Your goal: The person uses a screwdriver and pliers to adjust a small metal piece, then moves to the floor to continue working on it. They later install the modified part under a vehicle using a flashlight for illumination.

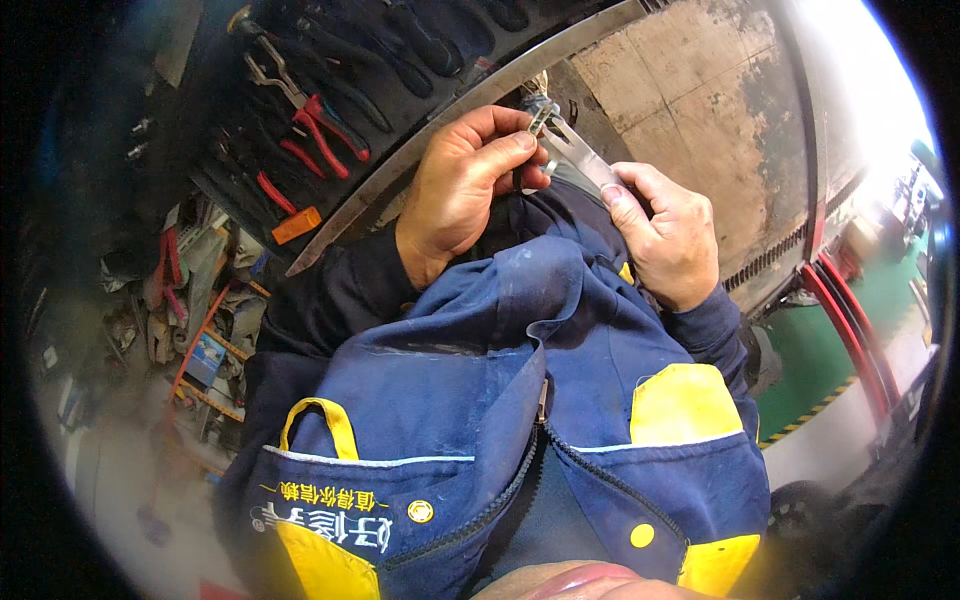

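1. Closest: navy jacket (430,410).
2. Right hand (672,235) gripping a flat silver tool (590,165), which sits between both hands.
3. Left hand (462,180) pinching a small metal piece (541,120) by its tip, can't tell if touching.
4. Beyond: red-handled pliers (325,135).

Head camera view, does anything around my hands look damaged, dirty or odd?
Yes: the tan panelled surface beyond your right hand has dark, irregular patches, perhaps stains or wear. Your navy jacket also has a pale scuff across its left front. The flat metal tool shows no obvious damage.
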Available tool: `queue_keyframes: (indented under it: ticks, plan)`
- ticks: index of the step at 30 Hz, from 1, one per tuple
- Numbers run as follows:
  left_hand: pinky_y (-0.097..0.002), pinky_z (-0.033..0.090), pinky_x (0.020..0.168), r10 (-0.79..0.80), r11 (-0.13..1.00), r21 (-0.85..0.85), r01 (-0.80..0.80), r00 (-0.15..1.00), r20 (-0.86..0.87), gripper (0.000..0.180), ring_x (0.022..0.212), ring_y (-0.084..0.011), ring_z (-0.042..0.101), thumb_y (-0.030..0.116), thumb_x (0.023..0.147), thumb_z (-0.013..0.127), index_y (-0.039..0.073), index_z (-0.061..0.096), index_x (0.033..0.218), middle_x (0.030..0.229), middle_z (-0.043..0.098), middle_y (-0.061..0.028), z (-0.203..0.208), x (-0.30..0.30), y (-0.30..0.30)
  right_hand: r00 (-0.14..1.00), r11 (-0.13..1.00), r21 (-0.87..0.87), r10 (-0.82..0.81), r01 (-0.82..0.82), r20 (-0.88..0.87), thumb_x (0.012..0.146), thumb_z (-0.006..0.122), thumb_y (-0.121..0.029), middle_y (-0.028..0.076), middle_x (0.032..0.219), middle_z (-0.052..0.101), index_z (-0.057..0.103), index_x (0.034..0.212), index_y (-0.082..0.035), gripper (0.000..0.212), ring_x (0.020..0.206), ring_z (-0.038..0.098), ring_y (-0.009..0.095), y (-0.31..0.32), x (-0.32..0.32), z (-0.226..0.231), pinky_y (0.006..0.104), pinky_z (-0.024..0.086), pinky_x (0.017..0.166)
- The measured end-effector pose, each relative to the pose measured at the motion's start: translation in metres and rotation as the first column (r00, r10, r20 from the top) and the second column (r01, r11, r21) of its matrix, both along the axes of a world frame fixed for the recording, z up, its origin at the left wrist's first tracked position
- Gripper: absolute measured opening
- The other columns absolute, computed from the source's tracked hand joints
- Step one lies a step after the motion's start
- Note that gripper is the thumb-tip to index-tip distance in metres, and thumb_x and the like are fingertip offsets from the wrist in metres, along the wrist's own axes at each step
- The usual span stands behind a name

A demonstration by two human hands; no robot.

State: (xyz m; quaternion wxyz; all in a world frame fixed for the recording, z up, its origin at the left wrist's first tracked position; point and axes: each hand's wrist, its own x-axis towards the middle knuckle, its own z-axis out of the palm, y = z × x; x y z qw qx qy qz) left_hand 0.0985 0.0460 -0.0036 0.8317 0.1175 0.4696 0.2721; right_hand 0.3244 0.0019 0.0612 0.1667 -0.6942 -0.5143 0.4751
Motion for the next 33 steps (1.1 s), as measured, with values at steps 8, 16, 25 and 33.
queue_keyframes:
  ticks: [8, 16, 25, 33]
  plan:
    - [-0.0302, 0.059, 0.085, -0.053, 0.961, 0.259, 0.098, 0.983, -0.176, 0.019, 0.090, -0.0142, 0.070, 0.007, 0.103, 0.066, -0.002, 0.067, 0.120, 0.103, 0.075, -0.0100, 0.004, 0.001, 0.000, 0.992, 0.994, 0.046, 0.095, -0.098, 0.080, 0.095, 0.072, -0.016, 0.021, 0.091, 0.075, 0.075, 0.109, 0.001, 0.022, 0.078, 0.075, 0.031, 0.015, 0.003, 0.017, 0.0365, 0.058, 0.074]
    - [-0.0259, 0.058, 0.082, -0.039, 0.938, 0.322, 0.125, 0.965, -0.260, 0.017, 0.089, -0.0114, 0.071, 0.003, 0.102, 0.068, -0.003, 0.070, 0.118, 0.101, 0.077, -0.0087, 0.017, -0.001, 0.002, 0.989, 0.993, 0.017, 0.115, -0.117, 0.088, 0.095, 0.072, -0.016, 0.020, 0.089, 0.076, 0.076, 0.110, 0.001, 0.022, 0.077, 0.075, 0.029, 0.022, 0.002, 0.025, 0.0353, 0.058, 0.072]
    - [-0.0290, 0.058, 0.086, -0.086, 0.909, 0.362, 0.207, 0.942, -0.325, 0.019, 0.091, -0.0144, 0.071, 0.002, 0.104, 0.063, -0.004, 0.066, 0.121, 0.105, 0.076, -0.0122, 0.027, 0.000, 0.003, 0.997, 0.996, -0.066, 0.066, -0.067, -0.028, 0.099, 0.070, -0.015, 0.014, 0.081, 0.073, 0.075, 0.109, 0.001, 0.019, 0.071, 0.068, 0.016, 0.021, 0.003, 0.029, 0.0307, 0.054, 0.068]
    - [-0.0293, 0.057, 0.086, -0.146, 0.879, 0.391, 0.272, 0.935, -0.322, 0.018, 0.093, -0.0137, 0.070, 0.004, 0.105, 0.062, -0.004, 0.064, 0.121, 0.104, 0.076, -0.0118, 0.034, -0.002, 0.002, 0.998, 0.994, -0.096, 0.043, -0.046, -0.039, 0.100, 0.070, -0.017, 0.013, 0.078, 0.071, 0.075, 0.109, 0.001, 0.021, 0.068, 0.065, 0.015, 0.016, 0.001, 0.025, 0.0316, 0.053, 0.065]
